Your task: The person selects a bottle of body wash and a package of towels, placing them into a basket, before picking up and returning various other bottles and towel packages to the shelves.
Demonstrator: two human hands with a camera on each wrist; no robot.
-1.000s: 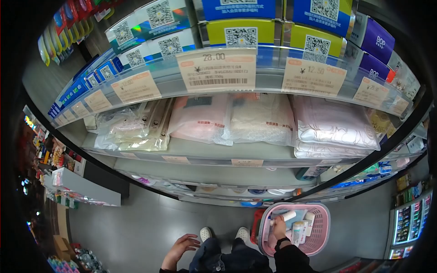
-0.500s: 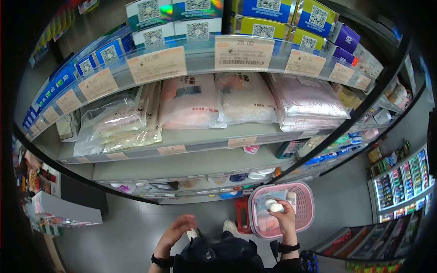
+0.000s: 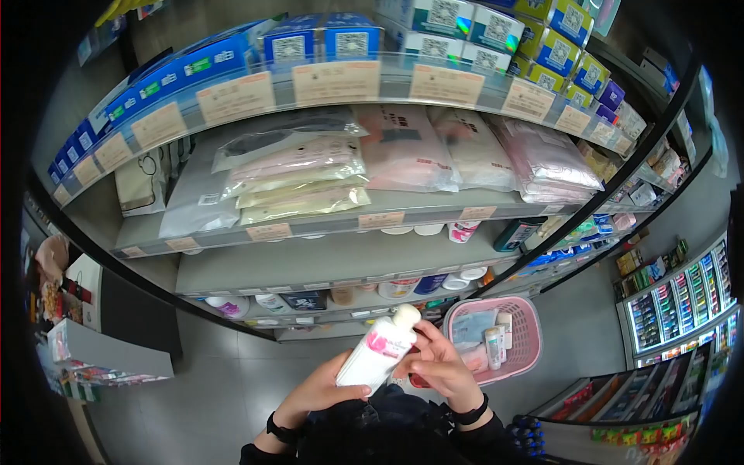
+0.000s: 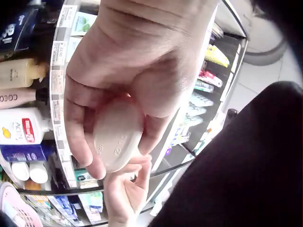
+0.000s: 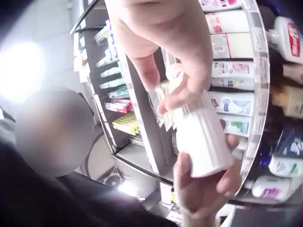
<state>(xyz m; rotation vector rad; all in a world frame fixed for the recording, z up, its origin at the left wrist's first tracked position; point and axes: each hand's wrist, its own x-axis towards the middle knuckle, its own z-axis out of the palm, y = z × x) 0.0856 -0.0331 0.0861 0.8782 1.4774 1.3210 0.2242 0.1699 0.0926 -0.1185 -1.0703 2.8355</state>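
Observation:
A white pump-style bottle with a pink label is tilted in front of the body in the head view, its rounded cap toward the upper right. My left hand grips it near its lower end, thumb across the front. In the left wrist view the bottle's oval base shows between that hand's fingers and thumb. Close by the cap end is my right hand, fingers loosely bent and spread. The right wrist view shows its finger along the bottle's shoulder, with the thumb standing apart.
A pink basket with packets and a tube stands on the floor at right. Ahead, shelves carry bagged textiles, boxes and bottles. A grey counter is at left; a lit display case stands at far right.
My right hand has lifted the bottle out of the basket and brought it left. My left hand has come in and taken hold of it, and the right fingers have loosened.

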